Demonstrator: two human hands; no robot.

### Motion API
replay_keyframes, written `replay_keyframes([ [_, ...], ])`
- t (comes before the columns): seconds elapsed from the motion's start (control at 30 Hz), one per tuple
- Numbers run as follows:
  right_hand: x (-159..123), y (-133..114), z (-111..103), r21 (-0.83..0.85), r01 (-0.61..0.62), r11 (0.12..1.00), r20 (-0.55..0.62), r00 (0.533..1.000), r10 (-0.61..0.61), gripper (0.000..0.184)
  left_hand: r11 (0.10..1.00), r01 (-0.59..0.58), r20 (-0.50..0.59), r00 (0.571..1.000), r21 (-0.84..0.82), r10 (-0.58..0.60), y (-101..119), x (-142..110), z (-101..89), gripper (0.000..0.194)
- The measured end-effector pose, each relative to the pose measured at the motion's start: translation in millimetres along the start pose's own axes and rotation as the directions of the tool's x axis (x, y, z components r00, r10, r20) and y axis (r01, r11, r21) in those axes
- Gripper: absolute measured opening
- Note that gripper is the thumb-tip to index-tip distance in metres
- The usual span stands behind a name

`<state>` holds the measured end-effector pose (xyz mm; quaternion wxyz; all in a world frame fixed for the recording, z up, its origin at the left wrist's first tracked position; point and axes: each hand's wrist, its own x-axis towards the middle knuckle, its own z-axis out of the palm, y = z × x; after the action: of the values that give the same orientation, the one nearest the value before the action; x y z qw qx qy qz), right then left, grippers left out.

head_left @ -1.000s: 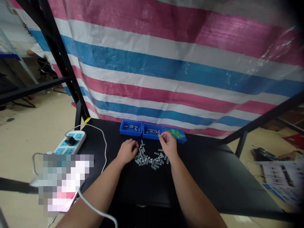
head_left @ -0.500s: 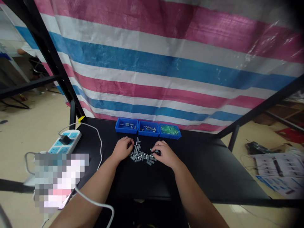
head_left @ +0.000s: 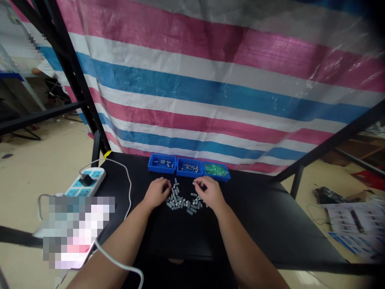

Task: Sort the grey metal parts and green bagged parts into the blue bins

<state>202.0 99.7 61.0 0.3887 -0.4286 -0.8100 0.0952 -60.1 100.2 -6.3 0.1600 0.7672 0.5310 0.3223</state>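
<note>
A heap of small grey metal screws (head_left: 182, 199) lies on the black table (head_left: 255, 224). My left hand (head_left: 157, 192) rests at the heap's left edge with its fingers curled. To the right of the heap, my right hand (head_left: 207, 190) is lifted a little, fingertips pinched together on something too small to make out. Behind the heap stand three blue trays in a row: the left tray (head_left: 161, 163) holds a few grey parts, the middle tray (head_left: 189, 167) holds small silver parts, and the right tray (head_left: 216, 170) holds green parts.
A white and blue power strip (head_left: 86, 181) with a black plug lies at the table's left edge, and a white cable (head_left: 130, 188) runs from it toward me. A striped tarp (head_left: 210, 92) hangs behind the table. Black frame bars (head_left: 75, 76) stand left and right.
My right hand went from the trays down onto the heap, then rose slightly with its fingertips pinched. My left hand stayed at the heap's left edge.
</note>
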Motion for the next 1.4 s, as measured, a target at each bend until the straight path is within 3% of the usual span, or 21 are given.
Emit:
replay_keyframes([
  [0.13,26.4,5.5,5.2,-0.024,-0.035,0.999,-0.231,0.973,0.029,0.014,1.0,0.002,-0.004,1.0,0.018,-0.002,0.8,-0.2,-0.7,0.01],
  [0.33,50.5,7.6,17.3,0.028,-0.152,0.988,-0.272,0.95,0.154,0.029,1.0,0.012,0.009,1.0,0.012,-0.012,0.5,-0.7,-0.6,0.011],
  [0.47,44.0,-4.6,12.8,0.036,-0.151,0.988,-0.323,0.934,0.155,0.019,1.0,0.004,0.012,1.0,0.004,-0.004,-0.4,-0.4,-0.4,0.011],
  [0.83,-9.7,5.8,0.5,0.009,-0.219,0.976,-0.157,0.963,0.218,0.012,1.0,-0.005,0.007,1.0,0.005,0.005,-1.9,0.1,0.2,0.01],
  [0.97,-31.2,8.0,-7.8,-0.073,-0.168,0.983,0.04,0.985,0.171,0.014,1.0,0.004,0.011,1.0,0.007,-0.004,-2.4,1.1,0.7,0.011],
  [1.1,-46.7,8.8,-8.8,-0.072,-0.109,0.991,0.229,0.966,0.123,0.022,1.0,0.003,0.014,1.0,0.024,-0.003,-1.7,1.0,0.1,0.011],
  [1.3,-42.6,13.7,8.7,-0.146,-0.117,0.982,0.182,0.973,0.143,0.026,1.0,-0.01,0.01,1.0,0.013,0.01,-1.1,0.4,-0.4,0.01],
  [1.4,-31.5,17.2,16.8,-0.221,-0.131,0.967,0.231,0.956,0.182,0.023,1.0,-0.008,0.014,1.0,0.015,0.008,-1.4,0.4,0.0,0.012],
])
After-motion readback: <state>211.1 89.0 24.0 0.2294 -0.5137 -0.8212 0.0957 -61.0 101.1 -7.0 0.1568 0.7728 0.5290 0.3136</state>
